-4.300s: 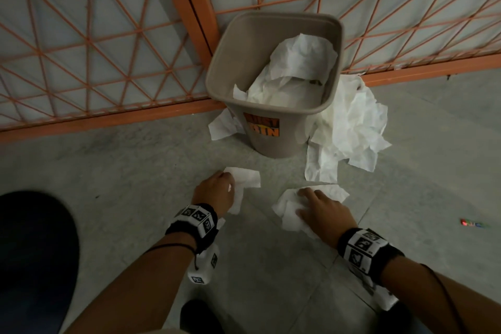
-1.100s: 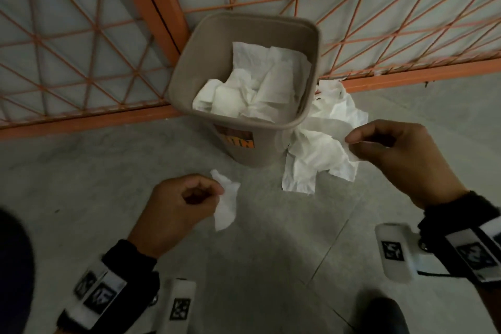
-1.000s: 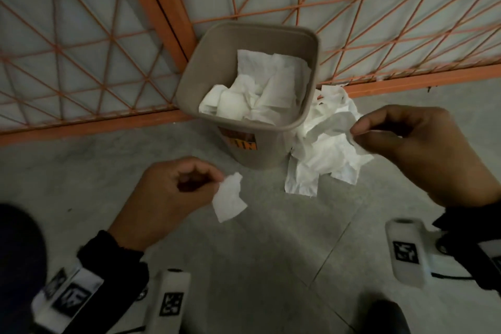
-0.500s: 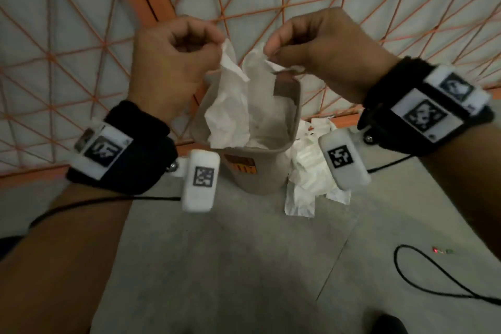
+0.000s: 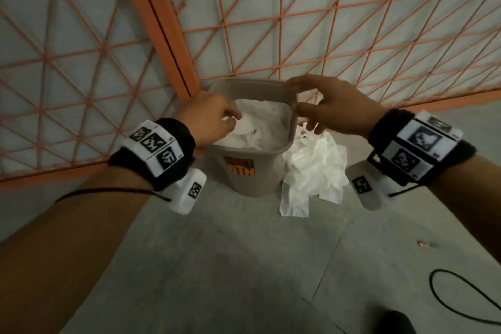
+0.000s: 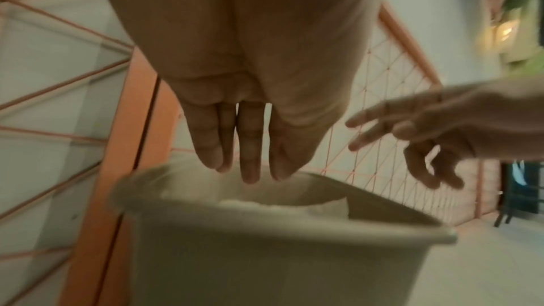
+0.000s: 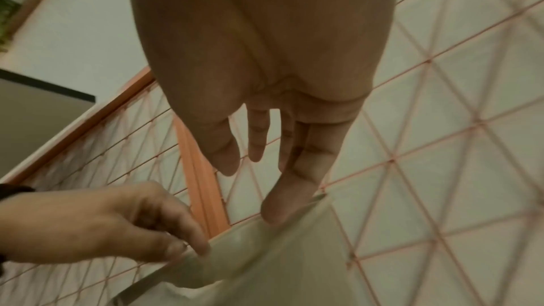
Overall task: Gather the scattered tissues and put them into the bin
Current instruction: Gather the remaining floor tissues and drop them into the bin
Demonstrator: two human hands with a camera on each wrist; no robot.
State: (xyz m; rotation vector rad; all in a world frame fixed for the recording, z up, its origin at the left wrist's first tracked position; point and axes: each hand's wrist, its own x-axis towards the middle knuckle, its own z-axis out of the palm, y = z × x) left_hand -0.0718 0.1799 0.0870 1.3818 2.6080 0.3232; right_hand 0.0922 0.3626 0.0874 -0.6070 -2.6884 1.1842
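A beige bin [image 5: 252,179] stands on the concrete floor against the orange fence, with white tissues [image 5: 260,127] heaped inside. My left hand [image 5: 230,119] hovers over the bin's left rim and holds nothing; in the left wrist view its fingers [image 6: 250,159] hang straight above the bin [image 6: 265,253]. My right hand [image 5: 306,108] is spread over the right rim, empty; in the right wrist view its fingers [image 7: 306,159] point down, one fingertip near the bin wall [image 7: 279,264]. A crumpled pile of tissues [image 5: 311,171] lies on the floor against the bin's right side.
The orange mesh fence [image 5: 162,22] stands right behind the bin. A black cable [image 5: 461,298] loops on the floor at the lower right, near a small red object [image 5: 423,243]. A dark shoe tip [image 5: 393,323] shows at the bottom edge.
Both hands pinched tissues above the bin half a second ago. They have since dropped to the rim and let go; the tissues now lie in the bin.
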